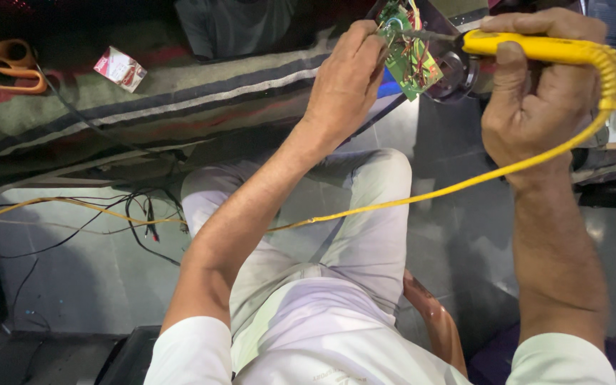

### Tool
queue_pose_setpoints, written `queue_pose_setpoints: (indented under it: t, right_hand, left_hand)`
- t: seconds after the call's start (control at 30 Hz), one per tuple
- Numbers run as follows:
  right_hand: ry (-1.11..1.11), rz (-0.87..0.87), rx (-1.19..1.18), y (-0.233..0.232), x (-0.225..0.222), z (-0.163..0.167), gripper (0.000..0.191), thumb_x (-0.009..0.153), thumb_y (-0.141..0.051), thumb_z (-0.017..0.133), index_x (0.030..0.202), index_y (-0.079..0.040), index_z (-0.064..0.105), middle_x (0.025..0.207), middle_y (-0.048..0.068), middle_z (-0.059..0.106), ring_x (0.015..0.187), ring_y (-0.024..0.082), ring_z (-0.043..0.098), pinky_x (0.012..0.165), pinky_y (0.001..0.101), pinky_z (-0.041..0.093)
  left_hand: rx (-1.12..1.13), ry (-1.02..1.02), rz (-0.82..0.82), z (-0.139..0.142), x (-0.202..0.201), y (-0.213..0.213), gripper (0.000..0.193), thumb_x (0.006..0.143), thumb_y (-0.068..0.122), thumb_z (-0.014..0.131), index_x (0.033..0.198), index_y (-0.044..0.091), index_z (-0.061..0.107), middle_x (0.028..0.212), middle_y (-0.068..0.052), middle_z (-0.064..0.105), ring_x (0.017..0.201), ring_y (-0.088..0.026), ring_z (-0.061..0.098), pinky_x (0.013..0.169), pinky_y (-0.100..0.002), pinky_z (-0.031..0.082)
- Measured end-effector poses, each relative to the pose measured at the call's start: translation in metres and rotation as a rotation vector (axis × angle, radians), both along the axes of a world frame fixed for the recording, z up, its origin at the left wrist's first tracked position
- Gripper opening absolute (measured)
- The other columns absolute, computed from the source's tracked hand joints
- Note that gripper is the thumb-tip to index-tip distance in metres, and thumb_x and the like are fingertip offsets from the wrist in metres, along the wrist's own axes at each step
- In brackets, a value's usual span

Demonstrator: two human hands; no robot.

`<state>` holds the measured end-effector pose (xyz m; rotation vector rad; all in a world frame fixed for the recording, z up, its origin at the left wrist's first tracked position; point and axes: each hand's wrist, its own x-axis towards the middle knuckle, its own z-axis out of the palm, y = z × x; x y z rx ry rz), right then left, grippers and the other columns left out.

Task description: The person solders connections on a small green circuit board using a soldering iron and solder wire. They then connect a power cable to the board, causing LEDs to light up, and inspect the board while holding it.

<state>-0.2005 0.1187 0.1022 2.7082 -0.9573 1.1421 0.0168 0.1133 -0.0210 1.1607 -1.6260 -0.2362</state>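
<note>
Scissors (3,65) with orange handles lie at the far left on a striped cloth (201,93), their blades cut off by the picture's edge. Just right of them sits a small red-and-white packet (120,68), tilted; its print is too small to make out. Below the cloth, thin black and yellow wires (101,214) tangle over the grey tiled floor (73,278), and where they lead is hidden in shadow.

Toward the middle, the person's left hand (344,82) reaches up from a white sleeve, fingers (367,44) pressed together and pinching the left edge of a small green circuit board (409,60). The board is held in the air near the top of the view, tilted, with red and yellow leads crossing its face; its top corner runs close to the frame edge, and the fine parts on it are too blurred to tell apart. Behind it a dark round part (458,75) shows only partly, its shape unclear.

Further right, the right hand (536,93) is closed in a fist around the yellow handle of a soldering iron (536,48), thumb lying along the top. The iron's dark tip points left and meets the board's upper part, though the exact contact spot is hard to see. A yellow cord (422,196) loops from the handle's end and trails down to the left across the person's pale trousers (365,235).
</note>
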Motion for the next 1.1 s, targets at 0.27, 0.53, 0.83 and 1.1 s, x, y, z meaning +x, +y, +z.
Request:
queue_pose_setpoints:
  t: [0.27,0.53,0.83,1.1]
  right_hand:
    - [-0.258,-0.005,0.096,0.022,-0.013,0.005,0.026,0.128,-0.02,0.055,0.132,0.006,0.056,0.126,0.019,0.066,0.1,0.024,0.066,0.088,0.0296,0.053]
    - [-0.551,0.165,0.109,0.047,0.022,-0.022,0.032,0.127,-0.028,0.049,0.139,0.001,0.043,0.138,0.023,0.063,0.118,0.027,0.067,0.105,0.0377,0.06]
    - [-0.443,0.53,0.092,0.113,0.144,-0.047,0.022,0.116,-0.013,0.064,0.13,-0.004,0.05,0.136,0.024,0.063,0.121,0.036,0.068,0.107,0.0416,0.06]
    - [-0.321,0.929,0.015,0.179,0.327,-0.047,0.028,0.102,0.005,0.074,0.124,-0.003,0.058,0.13,0.022,0.065,0.115,0.038,0.07,0.098,0.0405,0.058]
  left_hand:
    - [-0.017,0.121,-0.033,0.002,0.009,0.008,0.017,0.104,0.001,0.065,0.116,0.006,0.055,0.129,-0.009,0.057,0.11,-0.036,0.064,0.089,-0.043,0.053]
    - [-0.048,0.278,-0.092,-0.003,0.045,0.043,0.016,0.104,-0.001,0.063,0.119,0.004,0.057,0.131,-0.011,0.057,0.109,-0.029,0.066,0.093,-0.034,0.055]
    - [0.13,0.417,0.17,-0.032,0.123,0.209,0.014,0.103,0.001,0.063,0.116,0.001,0.067,0.112,-0.009,0.068,0.095,-0.017,0.069,0.075,-0.026,0.059]
    - [0.095,0.609,0.709,-0.069,0.194,0.413,0.012,0.102,0.002,0.063,0.112,0.001,0.07,0.092,-0.003,0.073,0.079,-0.006,0.068,0.069,-0.022,0.055]
